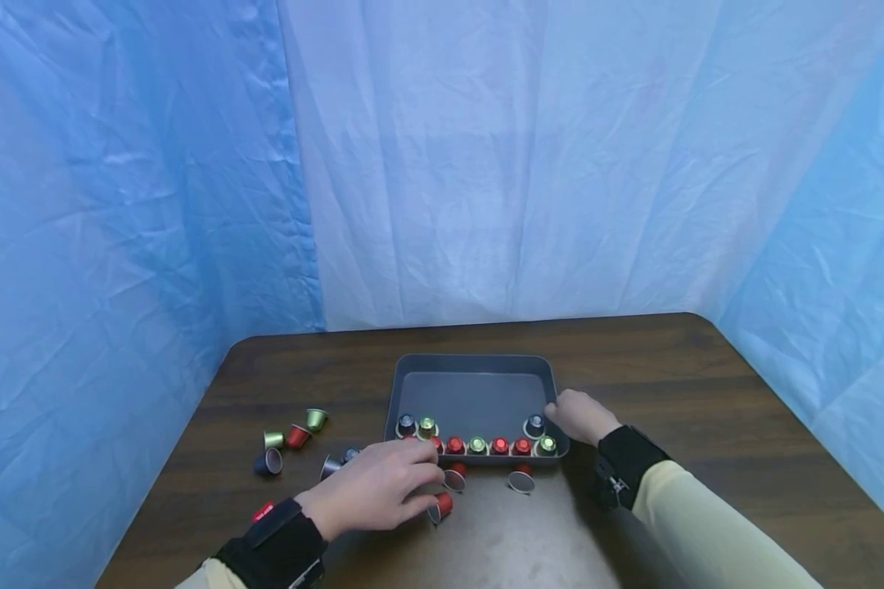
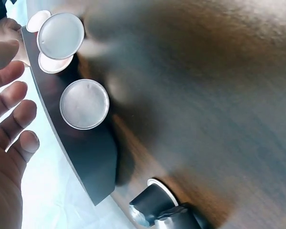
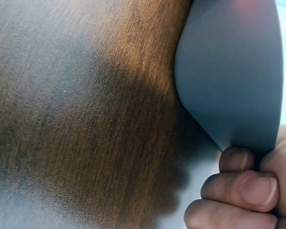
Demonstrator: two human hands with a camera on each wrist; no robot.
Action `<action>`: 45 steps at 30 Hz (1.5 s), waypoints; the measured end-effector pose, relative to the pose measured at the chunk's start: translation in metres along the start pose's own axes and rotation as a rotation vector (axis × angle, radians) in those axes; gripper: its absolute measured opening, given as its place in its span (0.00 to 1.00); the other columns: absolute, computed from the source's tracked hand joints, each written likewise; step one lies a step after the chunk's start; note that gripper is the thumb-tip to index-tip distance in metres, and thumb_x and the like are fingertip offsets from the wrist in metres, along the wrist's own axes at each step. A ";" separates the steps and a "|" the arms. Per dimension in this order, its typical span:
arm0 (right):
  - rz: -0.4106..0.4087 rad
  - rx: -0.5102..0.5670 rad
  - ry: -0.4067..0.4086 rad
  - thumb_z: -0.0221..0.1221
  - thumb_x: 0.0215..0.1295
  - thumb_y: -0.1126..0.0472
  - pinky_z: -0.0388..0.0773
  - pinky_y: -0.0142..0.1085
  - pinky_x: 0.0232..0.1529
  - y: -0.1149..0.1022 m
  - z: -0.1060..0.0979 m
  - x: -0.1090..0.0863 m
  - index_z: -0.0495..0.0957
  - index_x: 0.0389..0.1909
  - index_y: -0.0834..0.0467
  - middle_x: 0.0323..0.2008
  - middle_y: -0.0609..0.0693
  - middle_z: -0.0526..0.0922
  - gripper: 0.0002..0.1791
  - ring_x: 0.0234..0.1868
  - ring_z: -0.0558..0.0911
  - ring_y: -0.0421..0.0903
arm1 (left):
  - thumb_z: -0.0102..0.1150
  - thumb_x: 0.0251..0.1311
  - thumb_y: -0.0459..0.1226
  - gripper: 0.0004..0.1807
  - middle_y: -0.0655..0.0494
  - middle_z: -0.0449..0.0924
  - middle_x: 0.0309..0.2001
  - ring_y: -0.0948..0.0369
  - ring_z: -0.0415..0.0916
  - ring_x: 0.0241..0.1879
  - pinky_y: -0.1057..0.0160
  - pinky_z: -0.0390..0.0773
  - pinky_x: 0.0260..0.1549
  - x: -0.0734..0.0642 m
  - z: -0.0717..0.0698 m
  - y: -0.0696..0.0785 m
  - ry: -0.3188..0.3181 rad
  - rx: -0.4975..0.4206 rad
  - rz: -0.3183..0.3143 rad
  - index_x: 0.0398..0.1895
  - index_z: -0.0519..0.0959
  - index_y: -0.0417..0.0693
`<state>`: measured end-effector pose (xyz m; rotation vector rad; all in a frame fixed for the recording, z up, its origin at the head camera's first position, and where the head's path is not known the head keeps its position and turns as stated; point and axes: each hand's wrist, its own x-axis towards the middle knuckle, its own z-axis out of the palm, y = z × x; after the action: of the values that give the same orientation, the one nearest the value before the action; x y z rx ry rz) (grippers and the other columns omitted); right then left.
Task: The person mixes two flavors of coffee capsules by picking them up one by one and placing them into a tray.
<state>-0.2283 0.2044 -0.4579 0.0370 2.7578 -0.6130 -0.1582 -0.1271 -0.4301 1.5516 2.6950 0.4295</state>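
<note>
My right hand (image 1: 580, 415) grips the right edge of a dark grey baking tray (image 1: 479, 393), its fingers curled at the tray wall (image 3: 229, 71) in the right wrist view. Coffee capsules stand upside down inside, with a red capsule (image 1: 499, 446) in the front row and a dark capsule (image 1: 534, 425) behind it. My left hand (image 1: 383, 483) hovers over the table before the tray's left front, fingers loosely bent and nothing visible in them. Just beyond its thumb lies a red capsule (image 1: 444, 504) on its side; whether they touch is unclear.
At the left lie loose capsules, including a green capsule (image 1: 316, 420), a red capsule (image 1: 298, 437) and a dark capsule (image 1: 268, 462). Two red capsules lie before the tray, one being the right red capsule (image 1: 521, 479). Blue-white sheets (image 1: 486, 164) hang around the wooden table (image 1: 678, 393).
</note>
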 end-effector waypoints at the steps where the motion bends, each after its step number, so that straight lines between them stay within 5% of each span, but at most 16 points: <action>1: 0.003 0.003 -0.001 0.48 0.65 0.56 0.66 0.38 0.26 0.000 0.000 0.000 0.78 0.30 0.61 0.21 0.52 0.73 0.14 0.23 0.72 0.47 | 0.64 0.53 0.50 0.16 0.69 0.69 0.37 0.70 0.67 0.37 0.71 0.72 0.41 -0.001 0.001 0.000 -0.005 0.006 0.001 0.45 0.80 0.60; 28: 0.002 0.011 -0.003 0.48 0.66 0.56 0.66 0.38 0.25 0.000 -0.001 0.000 0.77 0.28 0.60 0.21 0.52 0.72 0.15 0.22 0.72 0.47 | 0.61 0.57 0.48 0.18 0.67 0.70 0.40 0.71 0.69 0.35 0.71 0.73 0.39 -0.002 0.017 -0.003 -0.057 0.074 0.046 0.51 0.78 0.60; 45: -0.005 0.020 -0.008 0.48 0.66 0.56 0.66 0.37 0.25 0.000 0.000 0.000 0.78 0.30 0.60 0.21 0.52 0.72 0.15 0.22 0.72 0.47 | 0.44 0.62 0.59 0.24 0.70 0.70 0.42 0.72 0.68 0.35 0.69 0.73 0.38 0.001 0.023 0.002 -0.090 0.040 0.087 0.56 0.73 0.63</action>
<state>-0.2284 0.2046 -0.4578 0.0317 2.7449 -0.6413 -0.1541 -0.1202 -0.4523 1.6615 2.5928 0.3005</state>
